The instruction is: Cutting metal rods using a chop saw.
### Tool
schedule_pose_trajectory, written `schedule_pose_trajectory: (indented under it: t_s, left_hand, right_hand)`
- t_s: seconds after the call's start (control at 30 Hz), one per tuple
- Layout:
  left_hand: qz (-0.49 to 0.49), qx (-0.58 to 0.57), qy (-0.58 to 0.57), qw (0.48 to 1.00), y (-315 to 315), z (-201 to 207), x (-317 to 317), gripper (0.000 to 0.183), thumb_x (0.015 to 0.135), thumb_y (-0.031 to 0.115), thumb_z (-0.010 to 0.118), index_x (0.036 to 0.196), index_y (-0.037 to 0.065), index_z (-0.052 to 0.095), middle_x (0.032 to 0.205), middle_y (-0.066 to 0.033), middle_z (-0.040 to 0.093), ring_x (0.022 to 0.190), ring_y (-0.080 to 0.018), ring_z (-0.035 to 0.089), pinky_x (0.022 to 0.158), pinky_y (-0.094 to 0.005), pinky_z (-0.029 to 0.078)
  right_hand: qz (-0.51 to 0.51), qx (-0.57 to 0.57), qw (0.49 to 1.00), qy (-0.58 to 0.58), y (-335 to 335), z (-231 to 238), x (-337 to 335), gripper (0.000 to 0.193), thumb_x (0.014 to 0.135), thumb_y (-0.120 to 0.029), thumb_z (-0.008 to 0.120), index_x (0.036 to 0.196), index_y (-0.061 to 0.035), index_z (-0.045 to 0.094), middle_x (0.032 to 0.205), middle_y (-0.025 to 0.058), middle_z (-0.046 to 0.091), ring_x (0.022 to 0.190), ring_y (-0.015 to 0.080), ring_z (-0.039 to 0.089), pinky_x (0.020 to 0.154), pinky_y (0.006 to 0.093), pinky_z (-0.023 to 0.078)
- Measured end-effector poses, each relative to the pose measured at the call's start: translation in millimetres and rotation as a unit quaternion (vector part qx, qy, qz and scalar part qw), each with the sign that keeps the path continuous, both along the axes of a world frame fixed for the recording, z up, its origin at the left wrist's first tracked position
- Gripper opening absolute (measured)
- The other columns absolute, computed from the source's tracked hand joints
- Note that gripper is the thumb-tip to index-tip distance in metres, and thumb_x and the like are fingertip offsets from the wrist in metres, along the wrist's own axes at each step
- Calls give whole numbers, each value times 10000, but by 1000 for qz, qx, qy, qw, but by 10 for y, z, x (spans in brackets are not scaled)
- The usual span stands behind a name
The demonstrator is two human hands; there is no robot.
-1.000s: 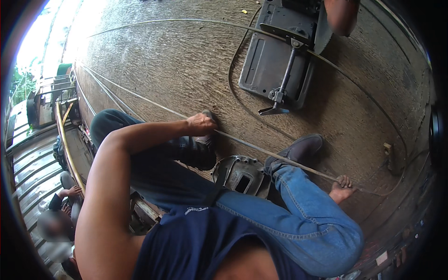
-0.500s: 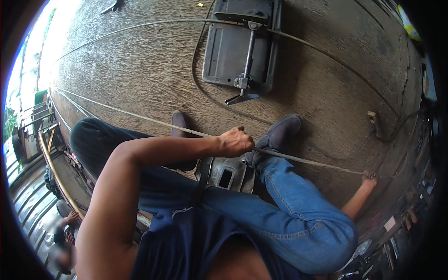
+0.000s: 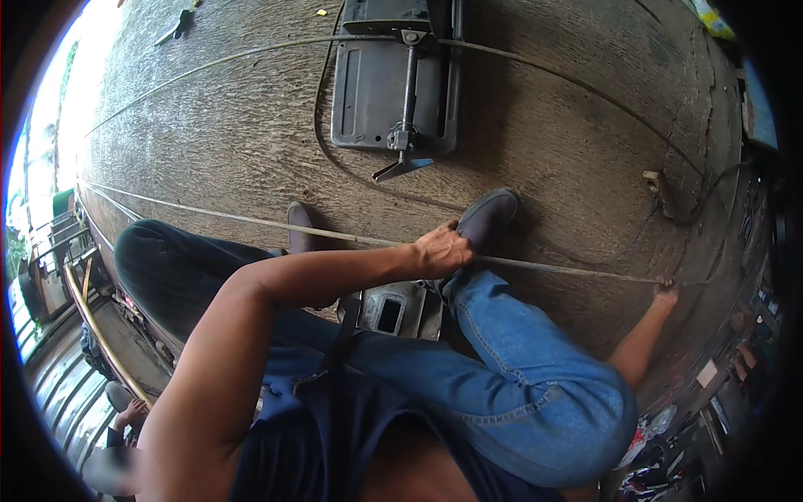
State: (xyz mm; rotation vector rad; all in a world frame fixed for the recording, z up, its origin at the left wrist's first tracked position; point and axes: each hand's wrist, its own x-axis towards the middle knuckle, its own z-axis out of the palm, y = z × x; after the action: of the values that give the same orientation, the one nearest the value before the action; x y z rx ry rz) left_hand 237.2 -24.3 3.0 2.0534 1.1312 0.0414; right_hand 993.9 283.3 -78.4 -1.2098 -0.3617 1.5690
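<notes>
A long, thin, pale rod [image 3: 335, 237] crosses in front of my legs, from the bright far left to the right side. My left hand [image 3: 446, 249] is closed around it near the middle, over my shoe. Farther right, my right hand [image 3: 666, 293] grips the same rod close to its right part, with that arm reaching out past my knee. The finger details of the right hand are small and dim. Below the rod, between my legs, lies a grey welding mask [image 3: 400, 308] with a dark window.
Ahead stands a black metal base [image 3: 360, 96] with a screw vise [image 3: 407, 100]; another long rod [image 3: 577, 79] passes through it. A cable [image 3: 322, 138] curls beside the base. A wooden-handled tool [image 3: 659, 191] lies at right. Another person's hand [image 3: 132, 410] shows at lower left.
The view has shifted, so the base and vise sit farther left. My left hand has moved slightly right relative to my shoe. Both hands keep their grip on the rod.
</notes>
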Motion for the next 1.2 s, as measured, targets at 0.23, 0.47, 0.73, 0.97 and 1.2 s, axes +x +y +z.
schedule_pose_trajectory:
  t_s: [0.23,0.47,0.73,0.97,1.2]
  left_hand:
    - [27,-122,39,991,-1,375,-137,370,870,195,592,1119,-55,482,828,-190,625,767,-321,650,634,-435,531]
    - [57,-211,191,957,-232,553,-1232,500,830,412,660,1138,31,560,1027,-182,646,903,-348,644,758,-432,519]
    - [104,-211,-15,972,-876,-60,-1909,337,819,260,668,1085,54,645,1067,-147,651,1001,-329,615,850,-420,489]
    - [130,-119,-57,983,-1014,-42,-1682,242,809,135,622,1021,30,669,977,-158,673,898,-334,649,776,-408,520]
    - [131,-140,-68,979,-832,52,-1329,221,819,124,638,1010,14,661,949,-149,673,893,-324,651,751,-398,523]
  right_hand:
    - [-253,-54,952,-166,-632,334,-1320,212,873,-278,516,902,-72,556,793,97,556,724,245,532,624,410,478]
    - [-262,-51,956,124,-1545,618,-3395,394,938,-410,445,956,-44,591,807,89,566,721,216,518,722,377,459]
    - [-210,-2,962,176,-2084,588,-4402,431,984,-422,364,661,-146,438,510,-28,259,481,109,253,494,271,271]
    - [-224,-57,964,130,-1943,613,-4134,547,976,-560,294,629,-154,412,478,-31,260,433,110,211,429,267,202]
    - [-227,-23,966,122,-1680,641,-3687,497,990,-416,323,591,-126,383,470,-12,253,427,118,215,405,268,194]
